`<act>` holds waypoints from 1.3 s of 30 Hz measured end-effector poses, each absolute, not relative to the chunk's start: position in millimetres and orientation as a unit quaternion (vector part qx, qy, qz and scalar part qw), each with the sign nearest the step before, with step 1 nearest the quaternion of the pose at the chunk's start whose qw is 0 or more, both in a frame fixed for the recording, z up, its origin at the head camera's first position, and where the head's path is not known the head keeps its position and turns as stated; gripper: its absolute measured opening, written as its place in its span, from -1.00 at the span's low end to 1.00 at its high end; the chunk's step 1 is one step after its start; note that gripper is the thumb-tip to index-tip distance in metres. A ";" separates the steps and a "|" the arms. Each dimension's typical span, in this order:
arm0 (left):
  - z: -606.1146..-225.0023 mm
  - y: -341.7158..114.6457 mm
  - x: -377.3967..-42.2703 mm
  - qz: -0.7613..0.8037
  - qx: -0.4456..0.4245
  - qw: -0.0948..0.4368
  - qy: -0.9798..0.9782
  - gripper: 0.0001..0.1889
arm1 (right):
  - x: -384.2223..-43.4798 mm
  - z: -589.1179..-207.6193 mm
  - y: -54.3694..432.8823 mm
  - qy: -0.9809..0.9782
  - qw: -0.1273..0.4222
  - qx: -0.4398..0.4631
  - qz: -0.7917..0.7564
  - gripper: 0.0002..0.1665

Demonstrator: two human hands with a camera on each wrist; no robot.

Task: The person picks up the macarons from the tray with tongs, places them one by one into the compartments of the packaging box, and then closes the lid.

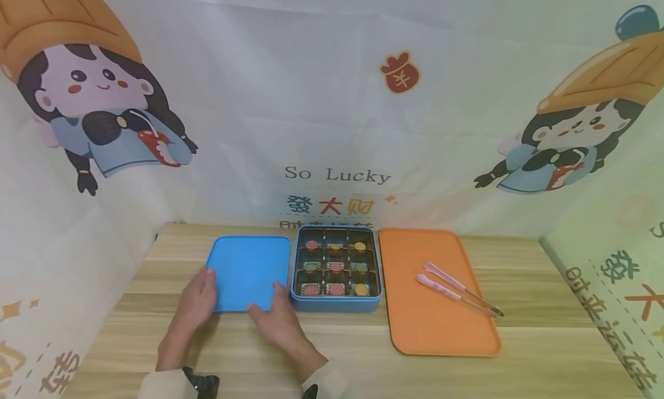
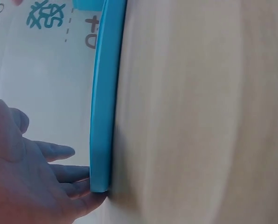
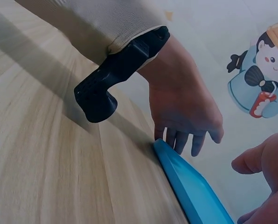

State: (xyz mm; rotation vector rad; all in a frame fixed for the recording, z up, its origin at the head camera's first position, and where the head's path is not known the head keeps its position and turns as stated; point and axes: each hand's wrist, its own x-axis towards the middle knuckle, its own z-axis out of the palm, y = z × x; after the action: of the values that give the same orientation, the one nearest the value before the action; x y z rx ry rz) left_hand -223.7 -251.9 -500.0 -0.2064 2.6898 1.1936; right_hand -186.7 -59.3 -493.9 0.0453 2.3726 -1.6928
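A square blue lid (image 1: 249, 272) with a low raised rim lies on the wooden table between both hands. My left hand (image 1: 195, 298) is at its left edge, and in the left wrist view the straight fingers (image 2: 71, 173) touch the side of the rim. My right hand (image 1: 280, 324) is spread at the near right corner, thumb by the front edge and a finger by the right edge. In the right wrist view that hand's thumb (image 3: 248, 161) stands apart from the lid. Just right of it sits a blue tin (image 1: 337, 305) with dividers; small round pink, yellow and green pieces lie in its compartments.
To the tin's right lies an orange tray (image 1: 425, 330), carrying pink-handled tongs (image 1: 446, 289) with metal ends. A printed cloth (image 1: 332, 128) hangs behind the table and along both sides. The wooden tabletop (image 1: 342, 353) extends in front of the tin.
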 end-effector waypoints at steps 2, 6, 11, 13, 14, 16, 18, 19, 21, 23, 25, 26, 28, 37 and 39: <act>-498.4 -253.4 -224.7 0.405 -0.069 0.100 0.906 -0.22 | -187.4 -493.7 -58.5 0.805 0.116 0.020 -0.581 -0.13; -494.9 -255.5 -225.3 0.414 -0.074 0.109 0.901 -0.21 | -188.2 -491.2 -55.5 0.800 0.115 0.020 -0.589 -0.19; -491.6 -254.3 -223.3 0.419 -0.087 0.112 0.897 -0.20 | -187.5 -485.3 -52.8 0.794 0.111 0.029 -0.597 -0.22; -491.3 -253.4 -221.8 0.416 -0.096 0.104 0.898 -0.19 | -187.0 -483.5 -53.0 0.789 0.112 0.032 -0.603 -0.22; -491.3 -252.7 -220.6 0.415 -0.103 0.101 0.898 -0.18 | -186.5 -482.5 -53.4 0.788 0.113 0.034 -0.605 -0.22; -491.9 -251.4 -218.2 0.411 -0.120 0.096 0.899 -0.16 | -185.8 -481.4 -54.9 0.784 0.114 0.038 -0.609 -0.23; -492.7 -250.0 -215.8 0.401 -0.135 0.087 0.902 -0.13 | -185.1 -480.7 -56.8 0.780 0.113 0.042 -0.614 -0.25; -492.8 -249.2 -214.9 0.394 -0.141 0.083 0.904 -0.13 | -184.8 -480.4 -57.8 0.780 0.113 0.044 -0.614 -0.26; -492.4 -247.5 -213.5 0.382 -0.149 0.076 0.909 -0.13 | -184.4 -479.9 -59.6 0.783 0.110 0.047 -0.611 -0.29; -491.9 -246.2 -212.5 0.369 -0.154 0.064 0.914 -0.16 | -184.0 -479.2 -60.8 0.786 0.105 0.047 -0.608 -0.33; -490.6 -245.3 -211.8 0.362 -0.159 0.053 0.917 -0.18 | -183.5 -478.5 -61.3 0.788 0.101 0.044 -0.606 -0.39; -490.1 -245.2 -211.5 0.362 -0.162 0.047 0.917 -0.19 | -183.3 -478.2 -61.4 0.787 0.100 0.042 -0.607 -0.42; -488.8 -245.3 -211.1 0.360 -0.166 0.037 0.917 -0.20 | -182.8 -477.4 -61.2 0.786 0.097 0.035 -0.609 -0.48; -482.2 -251.7 -210.4 0.379 -0.163 0.039 0.910 -0.21 | -180.5 -471.7 -58.0 0.799 0.072 -0.002 -0.598 -0.60; -479.9 -253.5 -209.7 0.384 -0.159 0.043 0.909 -0.21 | -179.6 -468.2 -55.4 0.808 0.068 -0.018 -0.584 -0.60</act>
State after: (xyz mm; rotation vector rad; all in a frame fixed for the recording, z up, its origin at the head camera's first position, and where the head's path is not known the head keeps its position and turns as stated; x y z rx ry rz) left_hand -209.7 -253.5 -479.9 -0.4857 2.7792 1.1739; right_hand -179.6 -55.4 -468.2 -0.0536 2.4346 -1.7603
